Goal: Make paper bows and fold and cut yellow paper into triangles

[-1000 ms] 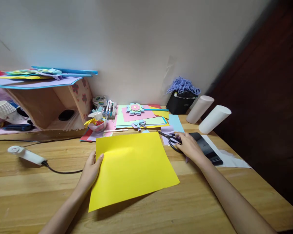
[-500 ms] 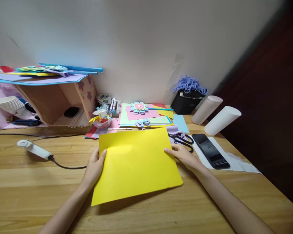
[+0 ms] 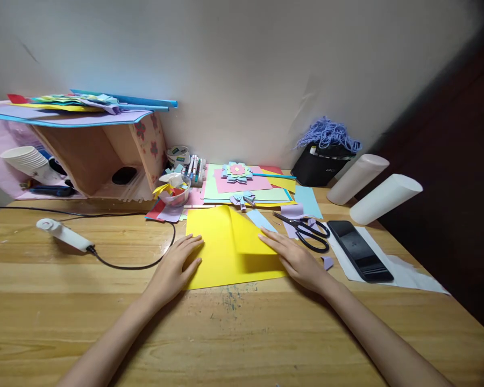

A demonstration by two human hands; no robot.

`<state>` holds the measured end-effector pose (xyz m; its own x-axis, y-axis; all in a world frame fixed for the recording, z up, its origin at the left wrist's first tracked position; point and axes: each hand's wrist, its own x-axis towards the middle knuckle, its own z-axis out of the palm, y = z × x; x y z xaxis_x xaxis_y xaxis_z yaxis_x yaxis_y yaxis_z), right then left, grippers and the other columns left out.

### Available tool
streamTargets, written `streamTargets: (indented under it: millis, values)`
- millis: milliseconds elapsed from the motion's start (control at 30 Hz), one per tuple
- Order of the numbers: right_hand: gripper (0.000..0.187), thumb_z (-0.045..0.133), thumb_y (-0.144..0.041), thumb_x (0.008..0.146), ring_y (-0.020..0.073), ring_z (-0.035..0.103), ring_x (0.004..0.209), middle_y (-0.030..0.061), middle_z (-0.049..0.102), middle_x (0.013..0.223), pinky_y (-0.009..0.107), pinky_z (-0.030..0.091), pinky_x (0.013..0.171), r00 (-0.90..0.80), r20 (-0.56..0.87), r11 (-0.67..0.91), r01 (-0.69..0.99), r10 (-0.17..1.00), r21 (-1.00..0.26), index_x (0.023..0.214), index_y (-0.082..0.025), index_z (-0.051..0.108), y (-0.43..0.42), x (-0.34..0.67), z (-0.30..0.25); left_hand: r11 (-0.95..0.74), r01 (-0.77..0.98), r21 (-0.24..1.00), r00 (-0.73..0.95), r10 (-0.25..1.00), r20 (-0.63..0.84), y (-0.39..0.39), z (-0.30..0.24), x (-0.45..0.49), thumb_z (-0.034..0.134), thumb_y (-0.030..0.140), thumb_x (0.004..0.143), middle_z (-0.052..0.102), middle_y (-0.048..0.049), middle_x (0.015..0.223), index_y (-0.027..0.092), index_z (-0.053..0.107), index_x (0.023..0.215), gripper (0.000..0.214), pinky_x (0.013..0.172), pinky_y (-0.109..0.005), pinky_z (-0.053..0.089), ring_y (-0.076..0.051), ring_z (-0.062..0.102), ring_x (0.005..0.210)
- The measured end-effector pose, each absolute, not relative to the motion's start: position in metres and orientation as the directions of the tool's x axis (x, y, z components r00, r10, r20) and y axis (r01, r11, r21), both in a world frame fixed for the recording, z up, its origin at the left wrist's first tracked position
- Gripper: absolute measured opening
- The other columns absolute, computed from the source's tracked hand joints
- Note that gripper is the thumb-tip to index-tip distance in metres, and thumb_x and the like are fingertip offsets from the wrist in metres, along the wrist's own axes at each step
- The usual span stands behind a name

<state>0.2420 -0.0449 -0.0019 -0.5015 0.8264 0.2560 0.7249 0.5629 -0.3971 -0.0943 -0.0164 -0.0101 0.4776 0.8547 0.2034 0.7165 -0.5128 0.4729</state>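
Observation:
A yellow paper sheet [image 3: 213,258] lies on the table in front of me, its right part bent over leftward into a raised flap [image 3: 252,239] with a shadow beneath. My left hand [image 3: 175,266] rests flat on the sheet's left edge, fingers spread. Stretched fingers of my right hand [image 3: 296,260] lie on the flap; its thumb is hidden. Just beyond that hand are black-handled scissors [image 3: 306,231] on purple paper scraps [image 3: 292,212]. A light blue paper strip [image 3: 262,219] shows behind the flap.
A phone [image 3: 361,251] lies on white paper at the right, before two white cylinders [image 3: 358,179]. A black yarn-topped holder [image 3: 320,166], coloured papers with a paper flower [image 3: 237,172] and a scrap cup [image 3: 175,196] stand behind. Leftward are a corded white device [image 3: 64,236] and an open box [image 3: 80,156].
The yellow sheet has come down from the hands' hold onto the table, and its right side has been bent over. My left hand has changed from gripping its edge to lying flat on it.

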Motion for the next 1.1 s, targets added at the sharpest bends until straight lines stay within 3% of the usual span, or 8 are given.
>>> streamTargets:
  millis: [267, 633, 933, 1100]
  values:
    - [0.053, 0.035, -0.011, 0.089, 0.0191, 0.025, 0.135, 0.0038, 0.03, 0.147, 0.044, 0.03, 0.108, -0.682, 0.088, 0.677, 0.687, 0.726, -0.263, 0.139, -0.026, 0.032, -0.052, 0.239, 0.001, -0.487, 0.708, 0.511, 0.472, 0.865, 0.171, -0.016, -0.014, -0.094, 0.044, 0.037, 0.087, 0.049, -0.0066, 0.134, 0.02, 0.051, 0.125, 0.041, 0.107, -0.043, 0.032, -0.022, 0.041, 0.126]
    - [0.054, 0.039, -0.009, 0.086, 0.0202, 0.028, 0.134, 0.0021, 0.035, 0.144, 0.047, 0.027, 0.11, -0.752, 0.058, 0.734, 0.619, 0.656, -0.279, 0.137, -0.027, 0.036, -0.053, 0.237, 0.004, -0.484, 0.72, 0.497, 0.478, 0.865, 0.15, -0.014, -0.01, -0.092, 0.042, 0.038, 0.088, 0.049, -0.0088, 0.134, 0.019, 0.048, 0.128, 0.045, 0.106, -0.045, 0.032, -0.023, 0.041, 0.125]
    - [0.047, 0.04, -0.014, 0.089, 0.0213, 0.032, 0.132, 0.004, 0.04, 0.141, 0.047, 0.029, 0.109, -0.729, 0.076, 0.719, 0.645, 0.681, -0.26, 0.134, -0.024, 0.042, -0.056, 0.231, 0.003, -0.489, 0.722, 0.49, 0.482, 0.863, 0.151, -0.015, -0.008, -0.09, 0.041, 0.036, 0.088, 0.048, -0.0076, 0.135, 0.02, 0.047, 0.128, 0.043, 0.106, -0.045, 0.032, -0.022, 0.041, 0.126]
    - [0.045, 0.041, -0.017, 0.09, 0.0214, 0.035, 0.131, 0.0044, 0.041, 0.14, 0.046, 0.029, 0.109, -0.719, 0.083, 0.711, 0.652, 0.69, -0.265, 0.134, -0.024, 0.042, -0.057, 0.227, 0.004, -0.598, 0.637, 0.487, 0.643, 0.76, 0.092, -0.022, 0.003, -0.086, 0.042, 0.035, 0.089, 0.04, -0.0024, 0.141, 0.027, 0.039, 0.134, 0.046, 0.11, -0.043, 0.026, -0.019, 0.035, 0.13]
